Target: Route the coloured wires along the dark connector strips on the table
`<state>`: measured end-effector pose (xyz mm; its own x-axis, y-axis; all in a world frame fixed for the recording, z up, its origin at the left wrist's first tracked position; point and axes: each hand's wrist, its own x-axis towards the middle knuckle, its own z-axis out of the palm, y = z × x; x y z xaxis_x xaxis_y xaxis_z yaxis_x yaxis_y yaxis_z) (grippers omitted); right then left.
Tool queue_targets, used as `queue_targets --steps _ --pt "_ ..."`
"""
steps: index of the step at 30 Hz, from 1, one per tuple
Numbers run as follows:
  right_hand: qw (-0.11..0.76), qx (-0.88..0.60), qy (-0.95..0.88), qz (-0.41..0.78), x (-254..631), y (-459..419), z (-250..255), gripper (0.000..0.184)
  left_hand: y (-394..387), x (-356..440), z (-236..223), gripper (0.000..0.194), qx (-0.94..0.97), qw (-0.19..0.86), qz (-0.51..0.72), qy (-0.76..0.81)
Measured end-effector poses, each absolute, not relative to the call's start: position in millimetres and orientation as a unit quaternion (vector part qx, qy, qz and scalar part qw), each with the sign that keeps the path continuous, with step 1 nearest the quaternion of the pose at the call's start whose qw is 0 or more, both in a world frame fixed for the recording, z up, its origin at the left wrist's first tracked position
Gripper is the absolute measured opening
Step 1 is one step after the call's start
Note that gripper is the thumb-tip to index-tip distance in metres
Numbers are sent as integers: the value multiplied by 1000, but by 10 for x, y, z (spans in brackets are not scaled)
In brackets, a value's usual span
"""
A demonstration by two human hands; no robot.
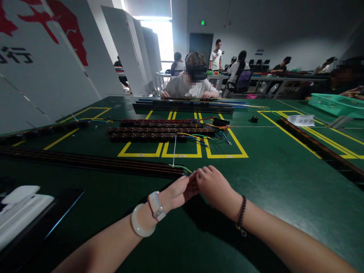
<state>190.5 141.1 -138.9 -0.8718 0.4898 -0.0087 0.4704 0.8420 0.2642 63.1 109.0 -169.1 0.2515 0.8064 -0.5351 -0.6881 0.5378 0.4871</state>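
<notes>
A long black strip (119, 163) with copper-coloured lines lies across the table at the left, its right end close to my hands. Green, yellow and blue wires (184, 169) come out of that end and run in between my fingers. My left hand (182, 189), palm turned partly up, pinches the wires near their tips. Against it, my right hand (214, 185) is closed at the same wire ends, its fingertips mostly hidden behind its knuckles. A white cable tie (174, 151) stands up from the strip near its wired end.
Several similar strips (159, 131) lie stacked beyond, on yellow-taped outlines of the green table (278, 216). Another strip (321, 146) lies at the right, near a green basket (338, 105). A black-and-white object (31, 216) is at the near left. A person (184, 87) sits opposite.
</notes>
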Motion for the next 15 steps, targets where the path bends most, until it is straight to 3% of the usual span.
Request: queue_targets --steps 7,15 --pt "4 264 962 74 1990 1417 -1188 13 1078 593 -1773 10 96 800 478 350" --pt "59 324 942 65 1968 1363 -1250 14 1087 607 -1766 9 96 791 479 369"
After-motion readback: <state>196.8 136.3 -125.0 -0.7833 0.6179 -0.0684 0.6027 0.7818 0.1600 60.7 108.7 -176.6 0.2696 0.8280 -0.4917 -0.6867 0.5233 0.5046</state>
